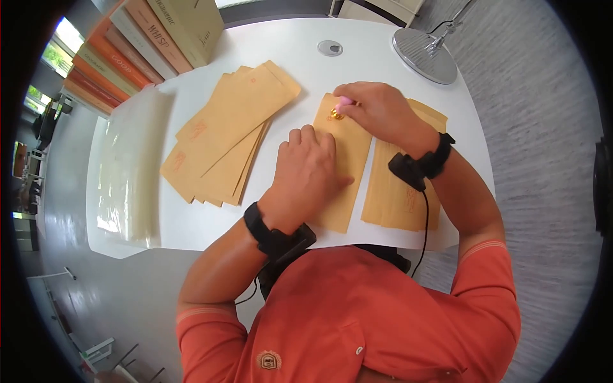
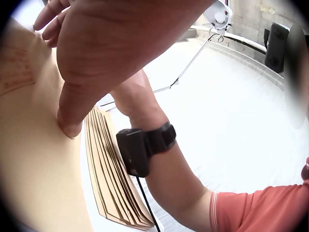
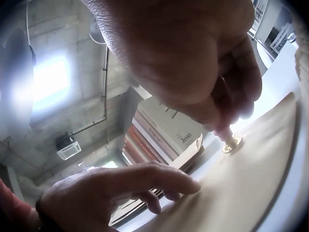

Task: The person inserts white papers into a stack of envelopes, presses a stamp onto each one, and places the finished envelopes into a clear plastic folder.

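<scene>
A brown envelope [image 1: 345, 191] lies lengthwise before the person, with a small red mark near its far end. The left hand [image 1: 308, 167] rests flat on it, fingers spread; in the left wrist view the left hand's [image 2: 106, 43] thumb touches the paper. The right hand [image 1: 386, 115] pinches the pink handle of a stamp [image 1: 336, 113] with a gold base, at the envelope's far end. In the right wrist view the gold base [image 3: 232, 145] meets or nearly meets the paper, below the right hand's [image 3: 183, 58] fingertips; its underside is hidden.
Fanned envelopes [image 1: 223, 127] lie at the left, another envelope stack [image 1: 396, 191] at the right. Books [image 1: 137, 48] stand at the back left beside a clear plastic roll or stack [image 1: 131, 166]. A lamp base [image 1: 426, 56] stands at the back right, near a round desk fitting [image 1: 330, 48].
</scene>
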The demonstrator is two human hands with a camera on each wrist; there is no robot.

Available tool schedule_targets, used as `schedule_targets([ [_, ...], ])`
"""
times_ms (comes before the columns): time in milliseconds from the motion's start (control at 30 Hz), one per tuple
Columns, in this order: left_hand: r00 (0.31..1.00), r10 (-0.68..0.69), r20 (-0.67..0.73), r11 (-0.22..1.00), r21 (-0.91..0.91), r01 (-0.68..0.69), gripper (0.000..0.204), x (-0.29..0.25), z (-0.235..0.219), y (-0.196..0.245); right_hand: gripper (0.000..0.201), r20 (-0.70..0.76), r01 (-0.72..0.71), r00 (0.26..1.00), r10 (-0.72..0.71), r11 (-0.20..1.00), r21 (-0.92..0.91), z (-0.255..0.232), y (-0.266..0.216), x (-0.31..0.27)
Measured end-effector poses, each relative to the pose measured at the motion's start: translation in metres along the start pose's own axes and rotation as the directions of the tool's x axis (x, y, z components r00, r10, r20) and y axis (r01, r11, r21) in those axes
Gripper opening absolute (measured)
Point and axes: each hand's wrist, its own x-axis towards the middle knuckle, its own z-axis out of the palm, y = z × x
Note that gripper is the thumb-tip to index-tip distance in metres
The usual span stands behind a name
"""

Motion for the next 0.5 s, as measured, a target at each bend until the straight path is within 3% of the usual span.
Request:
schedule_targets([
  [100,0.992,0.085,-0.09,0.996,-0.007,-0.085,0.055,-0.003,0.004,-0.014,0.022,-0.068,-0.089,0.993,0.092,0.995,0.04,-0.021,0.006,-0.016],
  [167,0.998,-0.027,-0.056,0.998,0.057,0.03,0.04,-0.007,-0.007,-0.019,0.024,-0.098,-0.076,0.992,0.085,0.993,0.09,-0.033,0.01,-0.032],
  [267,0.995,-0.02,-0.094,0.972,0.233,0.041,0.039,-0.013,-0.012,-0.029,0.024,-0.167,-0.049,0.984,0.068,0.992,0.115,-0.045,0.014,-0.055],
  [333,0.995,0.035,-0.088,0.969,0.246,-0.012,0.038,-0.011,-0.013,-0.021,0.025,-0.186,-0.046,0.98,0.067,0.992,0.114,-0.052,0.02,-0.066],
  [400,0.929,0.36,-0.089,0.93,0.109,-0.35,0.037,-0.007,-0.013,-0.008,0.028,-0.201,-0.036,0.978,0.057,0.994,0.107,-0.06,0.022,-0.074],
  [500,0.897,0.442,-0.009,0.896,0.044,-0.441,0.035,-0.002,-0.005,-0.012,0.028,-0.225,-0.08,0.968,0.107,0.989,0.125,-0.074,0.023,-0.085],
])
